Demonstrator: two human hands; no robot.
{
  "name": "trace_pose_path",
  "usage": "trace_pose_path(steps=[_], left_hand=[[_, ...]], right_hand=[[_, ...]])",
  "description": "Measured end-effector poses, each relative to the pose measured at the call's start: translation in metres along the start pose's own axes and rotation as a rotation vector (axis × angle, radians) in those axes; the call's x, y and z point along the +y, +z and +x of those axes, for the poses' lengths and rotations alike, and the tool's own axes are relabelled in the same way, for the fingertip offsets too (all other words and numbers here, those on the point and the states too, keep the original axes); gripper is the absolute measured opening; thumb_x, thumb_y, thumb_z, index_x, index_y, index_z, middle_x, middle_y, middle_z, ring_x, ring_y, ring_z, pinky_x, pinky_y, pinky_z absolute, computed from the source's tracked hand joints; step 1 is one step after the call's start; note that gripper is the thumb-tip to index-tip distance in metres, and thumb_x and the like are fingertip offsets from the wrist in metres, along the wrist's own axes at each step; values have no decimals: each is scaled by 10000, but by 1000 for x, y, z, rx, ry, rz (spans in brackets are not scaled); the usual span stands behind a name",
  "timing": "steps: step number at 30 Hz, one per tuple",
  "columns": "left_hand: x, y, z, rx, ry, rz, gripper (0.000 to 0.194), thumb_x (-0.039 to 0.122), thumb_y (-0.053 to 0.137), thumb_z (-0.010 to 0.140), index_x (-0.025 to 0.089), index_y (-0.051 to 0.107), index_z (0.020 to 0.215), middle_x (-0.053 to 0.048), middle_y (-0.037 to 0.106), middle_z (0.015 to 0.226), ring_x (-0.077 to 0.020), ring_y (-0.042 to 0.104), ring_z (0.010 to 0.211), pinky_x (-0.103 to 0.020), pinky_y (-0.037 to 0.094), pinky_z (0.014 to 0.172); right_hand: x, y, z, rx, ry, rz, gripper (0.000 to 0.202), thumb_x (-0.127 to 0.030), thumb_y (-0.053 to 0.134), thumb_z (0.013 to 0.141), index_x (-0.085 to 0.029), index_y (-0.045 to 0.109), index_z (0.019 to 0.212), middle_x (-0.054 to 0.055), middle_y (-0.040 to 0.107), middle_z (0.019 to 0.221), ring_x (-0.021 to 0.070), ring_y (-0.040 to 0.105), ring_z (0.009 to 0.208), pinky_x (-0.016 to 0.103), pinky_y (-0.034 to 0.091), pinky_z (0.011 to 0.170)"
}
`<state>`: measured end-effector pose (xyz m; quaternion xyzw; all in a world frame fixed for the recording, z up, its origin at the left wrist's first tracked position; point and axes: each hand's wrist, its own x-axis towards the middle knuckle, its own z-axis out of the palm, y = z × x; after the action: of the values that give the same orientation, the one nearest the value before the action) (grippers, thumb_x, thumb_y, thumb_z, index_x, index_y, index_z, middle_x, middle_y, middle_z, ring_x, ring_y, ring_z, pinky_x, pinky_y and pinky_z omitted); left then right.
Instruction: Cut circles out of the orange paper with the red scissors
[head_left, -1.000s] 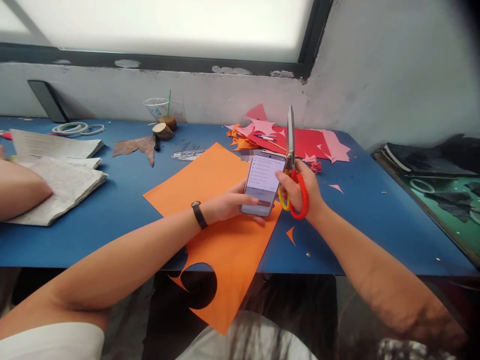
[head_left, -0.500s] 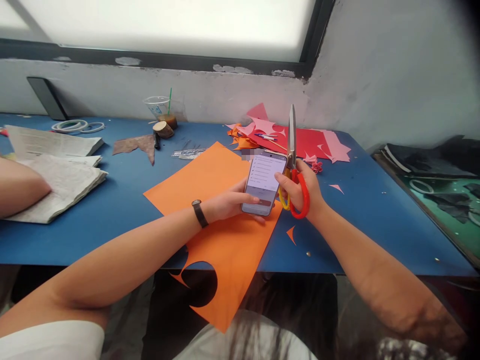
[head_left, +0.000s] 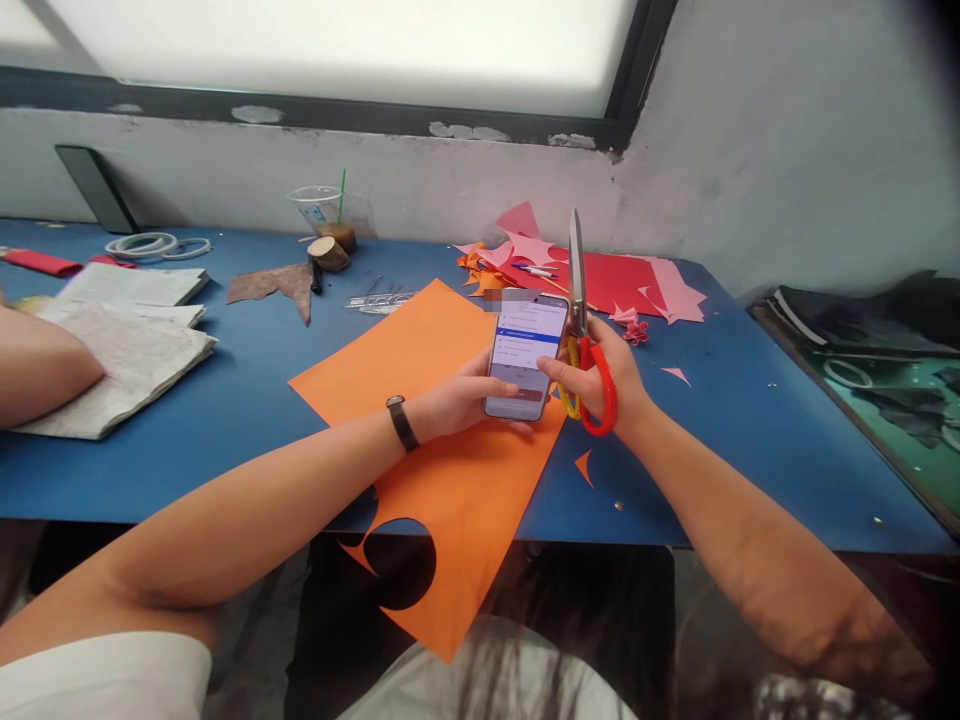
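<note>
My left hand [head_left: 472, 397] is closed around a smartphone [head_left: 526, 350], its thumb over the lower screen. A blue bar crosses the middle of the lit screen. My right hand [head_left: 604, 375] grips scissors [head_left: 577, 280] with red and yellow handles, blades together and pointing up. The right thumb reaches over the phone's right side, at the screen. Under both hands lies an orange paper sheet [head_left: 420, 350]. Its near end hangs past the table edge, with rounded cut-outs at its left side.
Red paper [head_left: 622, 283] and pink scraps [head_left: 529, 245] lie at the back right. Behind the sheet are a plastic cup [head_left: 319, 208], a wood piece [head_left: 328, 254] and brown torn paper [head_left: 270, 288]. Another person's arm [head_left: 45, 370] rests over folded papers [head_left: 142, 370] at left.
A blue bar has appeared on the phone screen. The phone and the scissors have shifted slightly left. At left, the other person's upper page has come down, and a red item shows behind it.
</note>
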<state>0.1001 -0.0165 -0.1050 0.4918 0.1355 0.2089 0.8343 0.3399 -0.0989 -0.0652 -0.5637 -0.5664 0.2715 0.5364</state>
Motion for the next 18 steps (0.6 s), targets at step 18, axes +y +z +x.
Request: trace_pose_path(steps=[18], left_hand=[[3, 2, 1, 12, -10, -10, 712, 300, 1040, 926, 272, 750, 1576, -143, 883, 1416, -402, 879, 1242, -570, 817, 916]], right_hand=[[-4, 3, -2, -18, 46, 23, 511, -412, 971, 776, -325, 680, 1187, -6, 835, 894, 339, 840, 887, 533, 745, 878]])
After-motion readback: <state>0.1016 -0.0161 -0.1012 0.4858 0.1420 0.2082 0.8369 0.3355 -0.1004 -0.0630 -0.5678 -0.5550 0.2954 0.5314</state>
